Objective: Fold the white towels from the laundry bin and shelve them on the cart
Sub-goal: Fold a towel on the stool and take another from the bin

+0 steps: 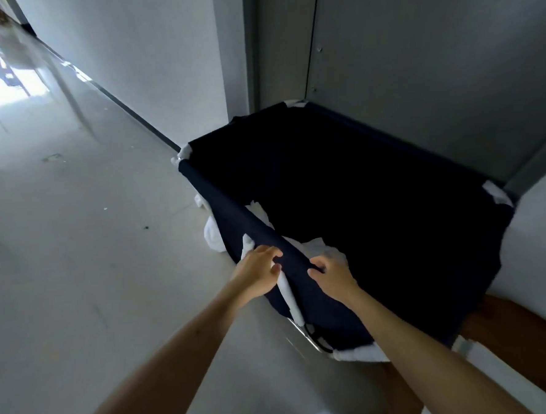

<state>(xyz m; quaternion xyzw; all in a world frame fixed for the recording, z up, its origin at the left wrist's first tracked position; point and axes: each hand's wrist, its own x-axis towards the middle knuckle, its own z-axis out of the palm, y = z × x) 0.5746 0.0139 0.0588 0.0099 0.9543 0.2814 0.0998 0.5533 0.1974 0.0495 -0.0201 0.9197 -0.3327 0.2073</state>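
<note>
Fingers [276, 254] of the left hand [258, 273] pinch one white towel [289, 293] hanging over the single laundry bin [220, 206]; right hand [332, 278] fingers curl on its rim.

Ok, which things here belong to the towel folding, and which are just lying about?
Part of the job: laundry bin; white towel draped over its near rim; white cloth bunched outside the bin; left hand holding the draped towel; right hand at the rim.
Just there: grey door; wooden surface at lower right.
</note>
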